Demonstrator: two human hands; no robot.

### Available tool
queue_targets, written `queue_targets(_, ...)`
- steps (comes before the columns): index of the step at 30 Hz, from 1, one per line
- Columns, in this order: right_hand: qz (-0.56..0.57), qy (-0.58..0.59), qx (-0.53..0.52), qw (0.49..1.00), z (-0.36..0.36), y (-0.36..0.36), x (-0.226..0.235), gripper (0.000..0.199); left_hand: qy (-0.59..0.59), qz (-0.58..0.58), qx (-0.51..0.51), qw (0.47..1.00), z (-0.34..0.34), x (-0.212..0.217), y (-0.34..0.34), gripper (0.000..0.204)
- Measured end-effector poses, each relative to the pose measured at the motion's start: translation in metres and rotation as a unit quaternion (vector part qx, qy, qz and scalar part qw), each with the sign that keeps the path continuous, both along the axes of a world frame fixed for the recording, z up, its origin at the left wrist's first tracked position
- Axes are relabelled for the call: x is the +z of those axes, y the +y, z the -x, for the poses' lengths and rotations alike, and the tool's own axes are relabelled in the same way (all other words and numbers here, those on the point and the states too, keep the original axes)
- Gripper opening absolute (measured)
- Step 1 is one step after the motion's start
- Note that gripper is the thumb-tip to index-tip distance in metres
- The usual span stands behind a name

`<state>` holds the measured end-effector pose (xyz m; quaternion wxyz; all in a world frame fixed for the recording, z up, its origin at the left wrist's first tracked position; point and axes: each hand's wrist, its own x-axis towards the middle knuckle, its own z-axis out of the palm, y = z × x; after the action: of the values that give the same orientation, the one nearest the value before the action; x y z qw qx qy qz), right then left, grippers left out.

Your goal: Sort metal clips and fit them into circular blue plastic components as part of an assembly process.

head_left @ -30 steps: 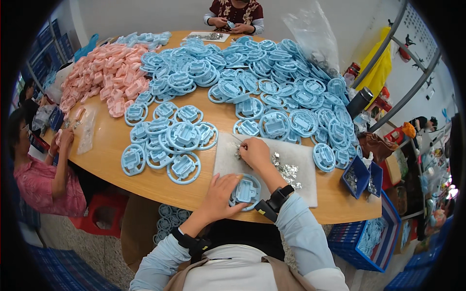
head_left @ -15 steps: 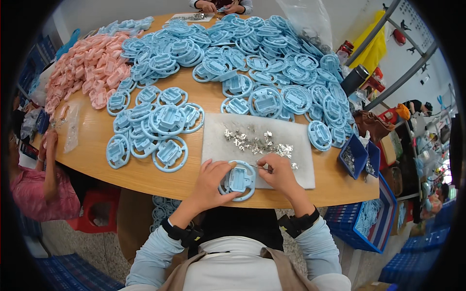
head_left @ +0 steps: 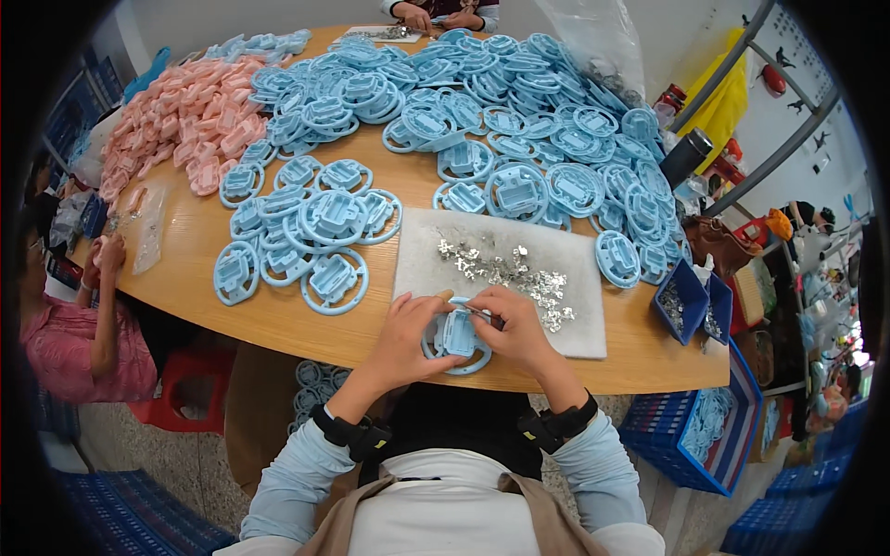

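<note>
At the table's near edge, my left hand grips the left side of a light-blue round plastic part with a raised rectangular housing inside its ring. My right hand is closed in a pinch on a thin dark metal tool, apparently tweezers, held over the top of the housing. Fingers hide its tip, so any small piece there cannot be seen. Just beyond both hands lies a white foam pad with loose small silvery metal pieces scattered on it.
Similar blue parts lie to the left, with a large heap beyond. Pink parts pile up far left. Blue bins of small metal pieces stand at right. Co-workers sit at left and at the far side.
My right hand has moved left with the tool, from the blue part's right rim to over its housing. My left hand still grips the part. The view has shifted slightly.
</note>
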<state>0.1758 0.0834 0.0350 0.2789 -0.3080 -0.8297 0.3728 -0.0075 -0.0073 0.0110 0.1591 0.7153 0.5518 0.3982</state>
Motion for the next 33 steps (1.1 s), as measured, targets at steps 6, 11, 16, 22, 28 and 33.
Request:
queue_targets(6, -0.098, -0.032, 0.008, 0.995, 0.002, -0.008, -0.006, 0.022, 0.006, -0.003, -0.002, 1.0, 0.001, 0.0, -0.001, 0.081)
queue_targets(11, -0.121, -0.021, -0.045, 0.991, 0.001, -0.014, -0.014, 0.02, 0.076, -0.039, -0.004, 0.996, -0.002, -0.003, -0.002, 0.069)
queue_targets(16, -0.161, -0.131, -0.084, 0.975, 0.008, -0.034, -0.007, 0.015, 0.155, -0.093, -0.008, 0.984, -0.003, -0.009, -0.002, 0.06)
queue_targets(22, 0.018, 0.008, -0.118, 0.993, 0.006, -0.022, -0.016, 0.011, 0.168, -0.111, -0.011, 0.979, -0.003, -0.007, -0.002, 0.061)
queue_targets(28, -0.058, -0.157, -0.132, 0.977, 0.019, -0.019, -0.007, 0.019, 0.102, -0.038, -0.045, 0.993, -0.002, 0.001, 0.01, 0.066)
queue_targets(33, -0.069, -0.047, -0.199, 0.976, 0.009, -0.03, -0.008, 0.027, 0.103, 0.0, -0.044, 0.994, -0.001, 0.014, 0.014, 0.064)
